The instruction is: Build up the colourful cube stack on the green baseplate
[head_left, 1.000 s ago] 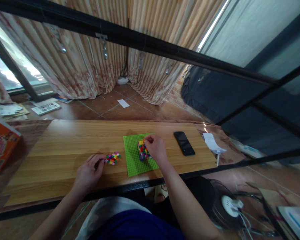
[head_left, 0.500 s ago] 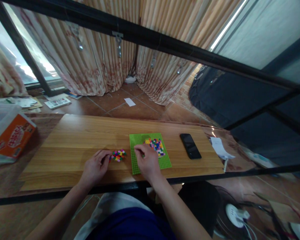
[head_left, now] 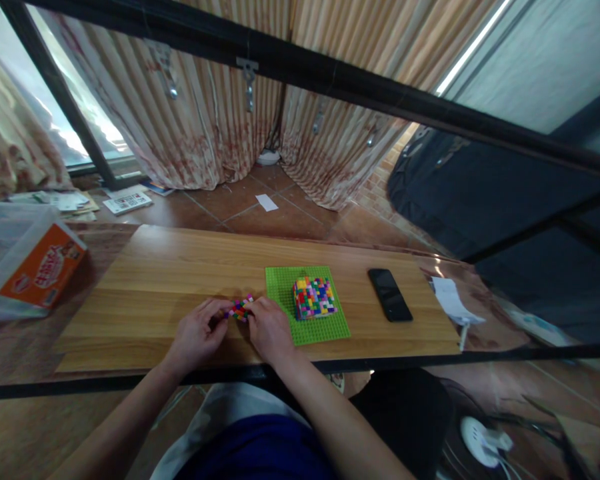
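Observation:
A small heap of coloured toy bricks [head_left: 239, 311] lies on the wooden table between my two hands. My left hand [head_left: 200, 331] is at the heap's left edge, thumb and fingers curled together; whatever is between the fingertips is too small to make out. My right hand [head_left: 270, 328] reaches the heap's right side with its fingers bent down and drawn together, the tips partly hidden. Just right of it lies a green studded baseplate [head_left: 280, 280]. A multicoloured block built of toy bricks [head_left: 314, 299] stands on that plate, untouched by either hand.
A black phone [head_left: 390, 295] lies right of the baseplate on the wooden table [head_left: 180, 260]. White paper [head_left: 453, 300] is at the table's right end. A clear plastic box with an orange label [head_left: 45, 267] stands at the left. A dark metal bar runs along the near edge.
My right hand has moved left from above the baseplate to the heap of bricks, uncovering the built block. My left hand stays beside the heap. The whole view has shifted slightly.

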Available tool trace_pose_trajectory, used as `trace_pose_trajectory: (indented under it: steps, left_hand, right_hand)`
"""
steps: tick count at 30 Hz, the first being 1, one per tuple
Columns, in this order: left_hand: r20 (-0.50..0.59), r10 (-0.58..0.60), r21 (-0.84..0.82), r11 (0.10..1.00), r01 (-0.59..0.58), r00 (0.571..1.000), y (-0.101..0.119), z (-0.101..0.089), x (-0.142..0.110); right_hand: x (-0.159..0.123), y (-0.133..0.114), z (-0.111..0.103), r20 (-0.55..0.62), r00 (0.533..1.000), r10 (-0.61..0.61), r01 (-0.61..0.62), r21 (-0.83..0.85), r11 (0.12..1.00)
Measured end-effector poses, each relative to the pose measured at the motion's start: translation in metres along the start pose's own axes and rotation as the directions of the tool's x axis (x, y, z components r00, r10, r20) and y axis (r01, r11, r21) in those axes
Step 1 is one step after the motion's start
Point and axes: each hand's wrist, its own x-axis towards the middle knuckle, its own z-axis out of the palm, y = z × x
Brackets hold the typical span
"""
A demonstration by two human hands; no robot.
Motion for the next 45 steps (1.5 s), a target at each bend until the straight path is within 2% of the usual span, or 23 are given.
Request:
trace_pose_trajectory:
  steps: [12, 18, 24, 28, 32, 39, 45]
  left_hand:
    - [0.015, -0.007, 0.051, 0.999, 0.006, 1.0, 0.004, 0.001, 0.001]
    - [0.008, 0.008, 0.033, 0.999, -0.009, 1.0, 0.0, 0.002, 0.001]
    - [0.029, -0.011, 0.04, 0.999, 0.009, 1.0, -0.001, 0.002, 0.001]
    - [0.015, -0.025, 0.051, 0.998, 0.024, 1.0, -0.003, 0.002, 0.001]
    - [0.006, -0.012, 0.058, 0.998, 0.011, 1.0, -0.005, 0.003, 0.001]
    - [0.008, -0.035, 0.073, 0.997, 0.034, 0.999, -0.003, 0.002, 0.002]
    - [0.01, -0.022, 0.088, 0.996, 0.021, 1.0, -0.003, 0.002, 0.003]
  right_hand:
    - [0.005, 0.001, 0.006, -0.032, 0.999, -0.03, 0.03, 0.016, 0.999]
    - [-0.003, -0.001, 0.002, -0.062, 0.998, 0.011, -0.006, 0.084, 0.996]
    - [-0.015, -0.006, -0.026, -0.179, 0.981, 0.077, -0.034, 0.231, 0.972]
    - [-0.019, -0.006, -0.055, -0.294, 0.953, 0.078, 0.037, 0.365, 0.93]
    - [-0.019, 0.006, -0.078, -0.38, 0.917, 0.123, 0.044, 0.402, 0.914]
    - [-0.02, 0.046, -0.092, -0.423, 0.848, 0.32, -0.138, 0.408, 0.903]
    - [-0.016, 0.063, -0.092, -0.422, 0.861, 0.283, -0.165, 0.294, 0.941]
